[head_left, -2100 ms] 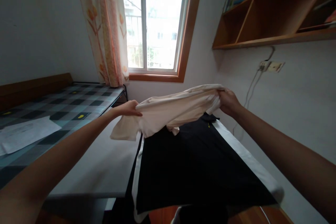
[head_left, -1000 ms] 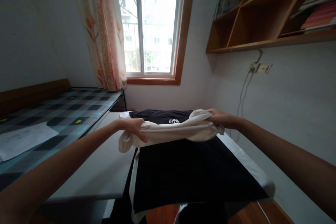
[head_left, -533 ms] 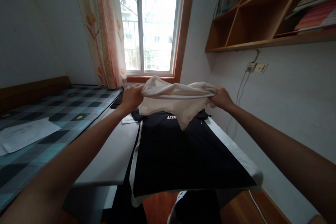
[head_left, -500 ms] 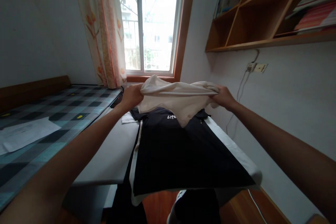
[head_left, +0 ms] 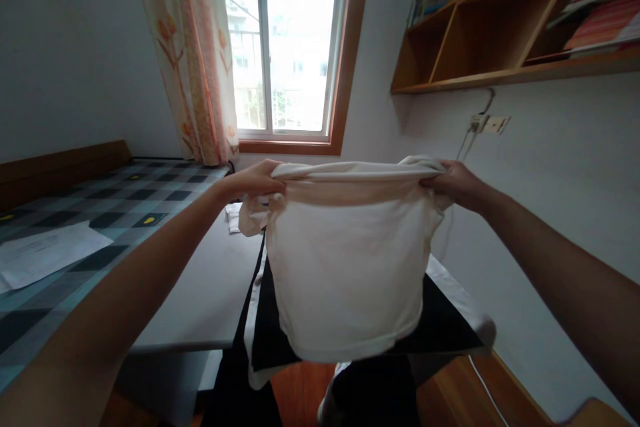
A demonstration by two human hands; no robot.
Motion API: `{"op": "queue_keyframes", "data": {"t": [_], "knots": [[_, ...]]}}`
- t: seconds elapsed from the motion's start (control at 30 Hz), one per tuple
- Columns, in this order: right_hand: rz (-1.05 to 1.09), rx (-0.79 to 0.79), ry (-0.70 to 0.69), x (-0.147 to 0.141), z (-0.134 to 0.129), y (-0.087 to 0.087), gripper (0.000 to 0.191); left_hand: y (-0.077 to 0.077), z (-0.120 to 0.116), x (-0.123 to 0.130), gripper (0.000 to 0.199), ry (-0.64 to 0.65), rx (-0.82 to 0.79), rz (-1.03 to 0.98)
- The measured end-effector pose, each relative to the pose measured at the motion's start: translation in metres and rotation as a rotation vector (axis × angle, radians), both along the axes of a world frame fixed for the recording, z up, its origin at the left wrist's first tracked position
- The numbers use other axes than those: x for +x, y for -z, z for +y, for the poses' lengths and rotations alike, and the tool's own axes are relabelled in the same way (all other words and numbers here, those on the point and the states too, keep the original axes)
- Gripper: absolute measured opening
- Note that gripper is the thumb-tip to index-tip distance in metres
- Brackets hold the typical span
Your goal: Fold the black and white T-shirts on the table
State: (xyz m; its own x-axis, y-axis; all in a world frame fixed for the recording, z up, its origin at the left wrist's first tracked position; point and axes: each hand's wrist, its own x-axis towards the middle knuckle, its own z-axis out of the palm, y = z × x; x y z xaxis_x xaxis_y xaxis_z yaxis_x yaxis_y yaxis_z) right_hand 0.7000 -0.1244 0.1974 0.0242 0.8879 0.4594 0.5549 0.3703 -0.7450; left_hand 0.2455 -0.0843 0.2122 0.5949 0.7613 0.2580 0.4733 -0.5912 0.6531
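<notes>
A white shirt (head_left: 350, 267) hangs spread out between my two hands, its top edge bunched and pulled nearly straight. My left hand (head_left: 263, 179) is closed on its upper left corner, and my right hand (head_left: 450, 183) grips the upper right corner. Below and behind it, a black shirt (head_left: 445, 327) lies over white cloth (head_left: 467, 300) on the table, mostly hidden by the white shirt. A loose fold of white fabric dangles under my left hand.
The grey-white table (head_left: 200, 287) borders a bed with a checked cover (head_left: 165, 187), where paper sheets (head_left: 50, 250) lie. Wooden shelves (head_left: 500, 20) and a wall socket (head_left: 495, 124) are at right. A curtained window (head_left: 300, 47) stands ahead.
The white shirt has dropped open and now hangs down over the black shirt. My hands have moved a little farther apart, the right one shifting to the right.
</notes>
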Motion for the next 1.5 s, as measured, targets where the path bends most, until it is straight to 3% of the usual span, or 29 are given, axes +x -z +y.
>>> {"op": "queue_keyframes", "data": {"t": [0.1,0.2,0.27,0.33,0.43,0.63,0.8,0.93,1.17,1.33,1.43,1.5], "knots": [[-0.289,-0.202,0.080,-0.009,0.020,0.046,0.036,0.049,0.034,0.003,0.030,0.011,-0.080,0.203],[-0.737,-0.385,0.282,-0.025,0.037,0.095,0.043,0.102,0.066,0.008,0.039,-0.177,-0.006,0.487],[-0.915,-0.470,0.369,-0.034,0.049,0.121,0.054,0.130,0.083,0.011,0.044,-0.179,-0.034,0.597],[-0.958,-0.506,0.380,-0.041,0.061,0.139,0.055,0.151,0.099,0.014,0.044,-0.143,-0.092,0.583],[-0.893,-0.452,0.344,-0.051,0.082,0.151,0.046,0.169,0.117,0.022,0.044,-0.156,-0.159,0.445],[-0.769,-0.457,0.129,-0.073,0.119,0.161,0.029,0.179,0.136,0.045,0.040,-0.292,-0.265,0.285],[-0.805,-0.545,0.147,-0.071,0.136,0.170,0.020,0.182,0.148,0.059,0.025,-0.281,-0.362,0.293],[-0.766,-0.508,0.182,-0.064,0.144,0.163,0.017,0.179,0.156,0.058,0.024,-0.234,-0.432,0.294],[-0.159,-0.259,0.040,-0.055,0.156,0.143,0.025,0.162,0.170,0.050,0.048,-0.118,-0.789,0.054],[0.125,-0.185,0.141,-0.057,0.169,0.136,0.033,0.173,0.168,0.061,0.060,-0.158,-0.690,0.321],[0.120,-0.160,0.175,-0.053,0.179,0.138,0.035,0.178,0.166,0.066,0.062,-0.112,-0.663,0.331],[0.034,-0.147,0.149,-0.047,0.186,0.142,0.034,0.178,0.166,0.065,0.058,-0.001,-0.701,0.300]]}}
